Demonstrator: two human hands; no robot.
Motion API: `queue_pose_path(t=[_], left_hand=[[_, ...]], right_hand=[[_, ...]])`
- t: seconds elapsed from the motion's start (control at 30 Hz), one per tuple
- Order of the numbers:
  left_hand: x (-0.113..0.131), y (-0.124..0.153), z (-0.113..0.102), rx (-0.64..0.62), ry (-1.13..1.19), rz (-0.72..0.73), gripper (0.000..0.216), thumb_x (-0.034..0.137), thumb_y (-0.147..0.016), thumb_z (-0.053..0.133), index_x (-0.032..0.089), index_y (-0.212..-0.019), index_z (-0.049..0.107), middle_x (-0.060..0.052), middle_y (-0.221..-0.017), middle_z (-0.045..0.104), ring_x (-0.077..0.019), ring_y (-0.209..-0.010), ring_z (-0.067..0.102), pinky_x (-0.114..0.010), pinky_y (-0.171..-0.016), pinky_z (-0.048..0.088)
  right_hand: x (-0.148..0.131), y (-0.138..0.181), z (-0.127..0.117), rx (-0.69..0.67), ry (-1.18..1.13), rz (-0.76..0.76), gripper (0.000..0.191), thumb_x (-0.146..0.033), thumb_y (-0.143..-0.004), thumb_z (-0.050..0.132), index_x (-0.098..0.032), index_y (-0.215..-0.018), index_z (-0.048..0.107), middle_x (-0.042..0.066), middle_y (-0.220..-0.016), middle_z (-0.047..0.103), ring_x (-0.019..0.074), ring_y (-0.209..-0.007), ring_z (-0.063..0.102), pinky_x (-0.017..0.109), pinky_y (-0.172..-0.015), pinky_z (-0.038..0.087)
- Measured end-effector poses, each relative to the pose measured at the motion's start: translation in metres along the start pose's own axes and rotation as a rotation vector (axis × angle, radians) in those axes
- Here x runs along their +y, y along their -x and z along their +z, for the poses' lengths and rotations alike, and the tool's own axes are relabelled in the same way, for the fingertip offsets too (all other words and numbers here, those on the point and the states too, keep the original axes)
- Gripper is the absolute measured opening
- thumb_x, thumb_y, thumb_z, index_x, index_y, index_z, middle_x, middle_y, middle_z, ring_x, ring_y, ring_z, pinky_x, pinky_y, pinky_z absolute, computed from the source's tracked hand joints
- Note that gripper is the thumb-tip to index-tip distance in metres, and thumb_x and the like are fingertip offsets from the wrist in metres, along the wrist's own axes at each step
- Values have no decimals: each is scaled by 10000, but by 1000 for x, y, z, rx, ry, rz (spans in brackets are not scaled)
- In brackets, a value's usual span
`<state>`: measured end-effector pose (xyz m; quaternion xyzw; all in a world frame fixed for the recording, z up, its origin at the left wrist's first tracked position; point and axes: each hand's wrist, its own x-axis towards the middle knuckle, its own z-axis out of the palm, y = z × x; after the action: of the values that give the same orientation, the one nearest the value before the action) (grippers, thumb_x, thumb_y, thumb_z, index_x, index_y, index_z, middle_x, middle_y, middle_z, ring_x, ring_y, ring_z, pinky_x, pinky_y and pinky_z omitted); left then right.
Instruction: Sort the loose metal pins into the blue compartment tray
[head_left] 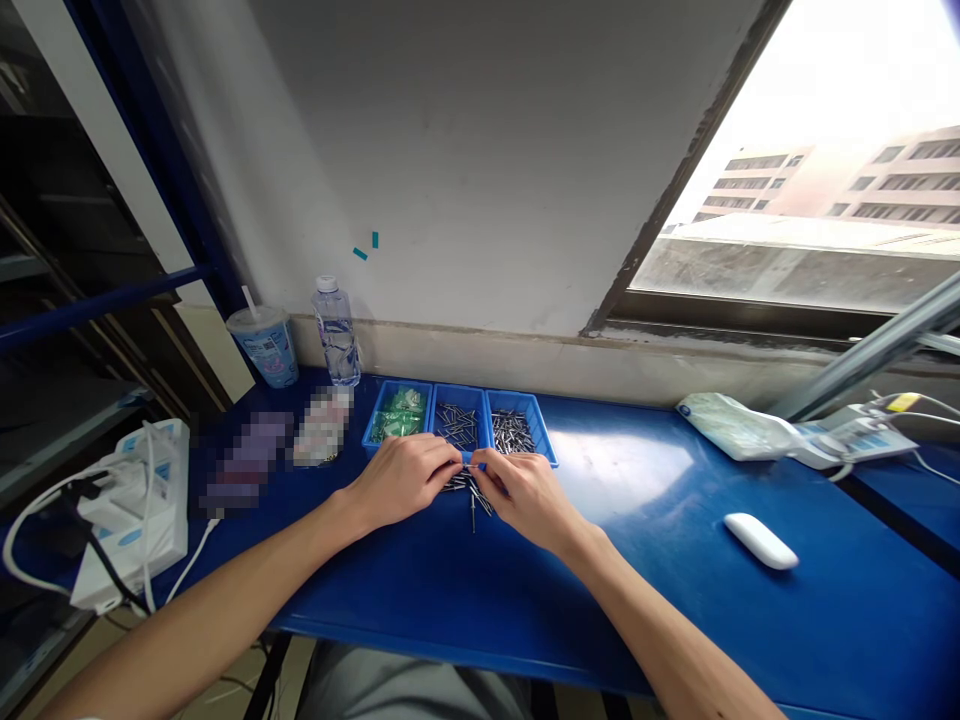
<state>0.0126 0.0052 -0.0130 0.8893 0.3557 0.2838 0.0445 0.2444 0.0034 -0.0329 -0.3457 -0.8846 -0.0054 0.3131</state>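
Observation:
My left hand (409, 475) and my right hand (529, 492) meet fingertip to fingertip just in front of the blue bins. Both are closed in a pinch around something small and thin, mostly hidden by the fingers. Beneath them on the blue table lies a loose pile of thin metal pins (474, 505), partly covered by my hands. Behind stand three blue bins in a row: the left one holds small green pieces (405, 412), while the middle bin (459, 392) and the right bin (541, 430) contain many thin metal pins.
A water bottle (337, 335) and a lidded cup with a straw (266, 345) stand back left. Power strips with cables lie at the left (142, 510) and far right (859, 435). A white rounded case (761, 541) and a plastic packet (735, 425) rest on the table's right side.

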Motion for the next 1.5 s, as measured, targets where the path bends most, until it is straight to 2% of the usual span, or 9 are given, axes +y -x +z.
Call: queue_pose_path(t=[0.2, 1.0, 1.5], left_hand=[[-1, 0, 0, -2, 2, -7, 149, 245, -1057, 589, 196, -1035, 728, -28, -970, 781, -193, -889, 732, -293, -765, 533], [1, -2, -2, -1, -16, -6, 146, 243, -1056, 589, 198, -1032, 726, -24, -960, 779, -192, -880, 733, -293, -747, 526], [0, -1, -3, 0, 1, 0, 172, 245, -1068, 563, 197, -1040, 725, -32, -954, 774, -190, -864, 725, -289, -733, 519]], right_hand=[[0, 0, 0, 3, 6, 14, 237, -243, -1113, 436, -179, -1031, 649, -24, -613, 628, 112, -495, 538, 251, -557, 310], [-1, -1, -4, 13, -2, 29, 253, -254, -1099, 453, -172, -1012, 677, -11, -623, 662, 115, -494, 559, 257, -564, 319], [-2, -1, -6, 8, 2, 51, 276, -263, -1114, 427, -171, -988, 654, -16, -602, 632, 111, -477, 517, 262, -564, 304]])
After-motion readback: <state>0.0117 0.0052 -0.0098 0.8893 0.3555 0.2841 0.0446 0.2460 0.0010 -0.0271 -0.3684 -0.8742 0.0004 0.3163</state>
